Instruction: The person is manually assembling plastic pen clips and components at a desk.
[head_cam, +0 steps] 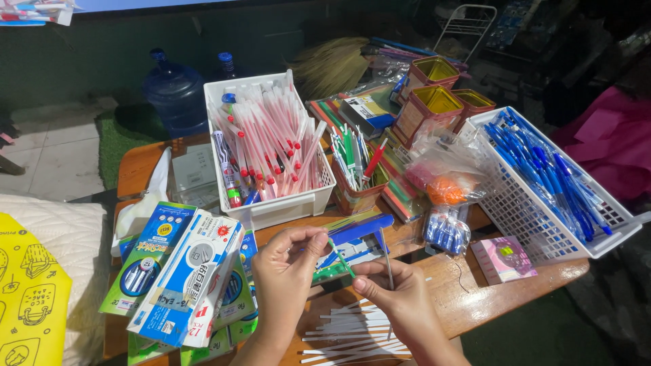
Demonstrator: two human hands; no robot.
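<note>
Currently: left hand (288, 261) and right hand (400, 295) both pinch green pen (341, 257) above desk (475, 298). White tubes (352, 332) piled below hands. Red pens fill white basket (271, 207), blue pens in mesh basket (542, 224). Judged mid-way; many loose parts left.

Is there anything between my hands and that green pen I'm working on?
Nothing visible. The left hand and right hand both already pinch the green pen directly, above the wooden table.
</note>
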